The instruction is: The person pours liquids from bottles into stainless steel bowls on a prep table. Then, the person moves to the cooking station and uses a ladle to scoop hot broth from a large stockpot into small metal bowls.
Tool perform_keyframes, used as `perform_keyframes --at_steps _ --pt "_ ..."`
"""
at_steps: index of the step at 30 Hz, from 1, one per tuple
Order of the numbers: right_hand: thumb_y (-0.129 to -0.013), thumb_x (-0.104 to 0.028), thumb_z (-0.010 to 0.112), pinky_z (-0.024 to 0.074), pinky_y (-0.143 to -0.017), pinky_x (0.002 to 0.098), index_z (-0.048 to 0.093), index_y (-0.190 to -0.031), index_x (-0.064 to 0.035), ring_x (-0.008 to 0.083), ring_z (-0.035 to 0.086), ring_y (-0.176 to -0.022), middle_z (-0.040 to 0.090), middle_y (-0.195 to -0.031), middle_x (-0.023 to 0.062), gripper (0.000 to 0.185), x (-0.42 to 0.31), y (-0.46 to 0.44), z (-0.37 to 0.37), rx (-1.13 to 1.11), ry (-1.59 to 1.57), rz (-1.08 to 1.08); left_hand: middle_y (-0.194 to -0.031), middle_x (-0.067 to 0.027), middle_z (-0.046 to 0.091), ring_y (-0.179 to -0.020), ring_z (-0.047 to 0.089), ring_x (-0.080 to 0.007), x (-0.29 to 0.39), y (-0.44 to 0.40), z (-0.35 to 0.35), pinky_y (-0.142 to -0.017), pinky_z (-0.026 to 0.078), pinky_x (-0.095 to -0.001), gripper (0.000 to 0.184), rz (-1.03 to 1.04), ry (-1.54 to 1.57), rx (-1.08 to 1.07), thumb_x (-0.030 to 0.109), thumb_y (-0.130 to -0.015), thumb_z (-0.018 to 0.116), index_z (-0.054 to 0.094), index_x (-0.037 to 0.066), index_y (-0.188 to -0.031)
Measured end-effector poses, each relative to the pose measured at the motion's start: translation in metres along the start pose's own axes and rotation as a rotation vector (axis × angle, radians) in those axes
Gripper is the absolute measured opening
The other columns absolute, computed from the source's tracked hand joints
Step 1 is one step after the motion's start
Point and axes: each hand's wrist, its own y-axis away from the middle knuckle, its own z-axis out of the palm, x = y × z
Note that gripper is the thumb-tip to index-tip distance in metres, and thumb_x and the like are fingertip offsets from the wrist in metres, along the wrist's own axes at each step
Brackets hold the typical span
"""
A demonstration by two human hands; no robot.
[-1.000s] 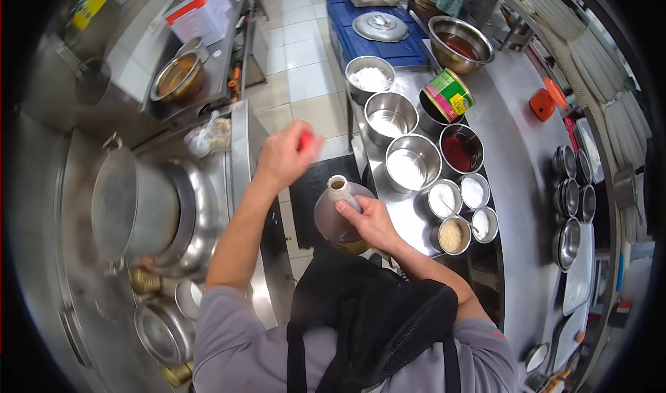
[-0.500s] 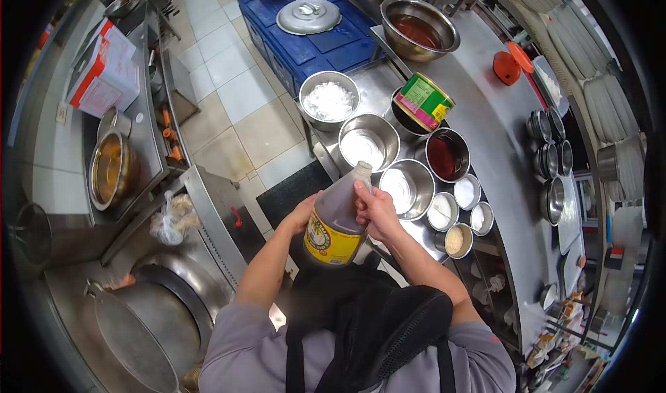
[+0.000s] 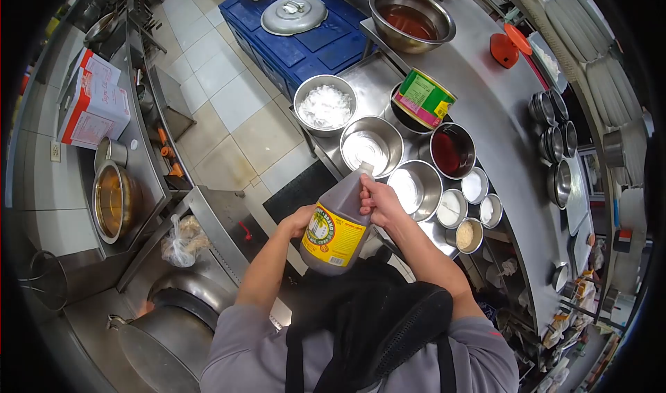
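A large plastic jug with a yellow label is held in front of my chest, its neck leaning up and away toward the pots. My right hand is wrapped round the handle near the neck. Against the jug's left side presses my left hand, its fingers partly hidden behind. Just past the neck stands a steel pot with a shiny inside and little visible in it. Beside it is another such pot. A pot of dark red liquid and a pot of white chunks stand near them.
Small bowls of white powder and a bowl of tan grains stand at the right. A green can lies tilted over a pot. Behind are a blue chest and a large bowl of reddish liquid.
The jug has tipped slightly and turned, so more of its yellow label shows. Both hands keep their hold. The view has shifted a little.
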Motion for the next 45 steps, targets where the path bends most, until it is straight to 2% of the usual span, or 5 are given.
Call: perform_keyframes --at_steps 4,19,31,34,45 --pt "-0.097 -0.028 0.061 0.0298 -0.045 0.0246 0.049 -0.076 -0.0111 0.0055 0.031 -0.046 0.044 -0.065 -0.0032 0.03 -0.005 0.0 0.001 -0.002 -0.032 0.024 -0.114 -0.0124 0.069 -0.096 0.069 -0.0225 0.005 -0.001 -0.003 -0.087 0.056 -0.0408 0.043 -0.016 -0.097 0.0 0.036 -0.104 0.044 0.061 0.0 -0.119" --pt "-0.098 -0.03 0.059 0.0296 -0.046 0.0242 0.049 -0.077 -0.0114 0.0056 0.03 -0.047 0.044 -0.065 -0.0032 0.031 -0.006 -0.006 0.004 -0.037 -0.115 0.071 -0.111 -0.0123 0.07 -0.096 0.07 -0.0211 0.015 0.013 -0.013 -0.086 0.057 -0.0403 0.035 -0.059 -0.143 0.063 0.027 -0.103 0.044 0.063 0.0 -0.115" --pt "-0.099 -0.03 0.057 0.0305 -0.046 0.0239 0.05 -0.078 -0.0104 0.0055 0.031 -0.047 0.044 -0.065 -0.0024 0.029 -0.01 -0.008 0.002 -0.071 -0.199 0.132 -0.112 -0.0113 0.069 -0.096 0.069 -0.0185 0.018 0.017 -0.019 -0.086 0.056 -0.0368 0.036 -0.071 -0.178 0.042 0.029 -0.102 0.047 0.064 0.0 -0.115" --pt "-0.099 -0.03 0.057 0.0304 -0.046 0.024 0.05 -0.078 -0.0104 0.0055 0.031 -0.047 0.044 -0.065 -0.0024 0.03 -0.009 -0.01 0.002 -0.073 -0.199 0.132 -0.106 -0.0148 0.071 -0.088 0.072 -0.0218 0.017 0.018 -0.017 -0.082 0.059 -0.0399 0.037 -0.022 -0.204 0.111 0.027 -0.1 0.046 0.065 -0.003 -0.111" --pt "-0.099 -0.03 0.057 0.0314 -0.048 0.0232 0.051 -0.079 -0.0099 0.0051 0.032 -0.048 0.045 -0.066 -0.0023 0.029 -0.011 -0.008 0.006 -0.071 -0.235 0.139 -0.111 -0.0122 0.07 -0.093 0.07 -0.0198 0.02 0.016 -0.027 -0.083 0.058 -0.0376 0.037 -0.074 -0.182 0.048 0.029 -0.101 0.047 0.064 -0.001 -0.114"
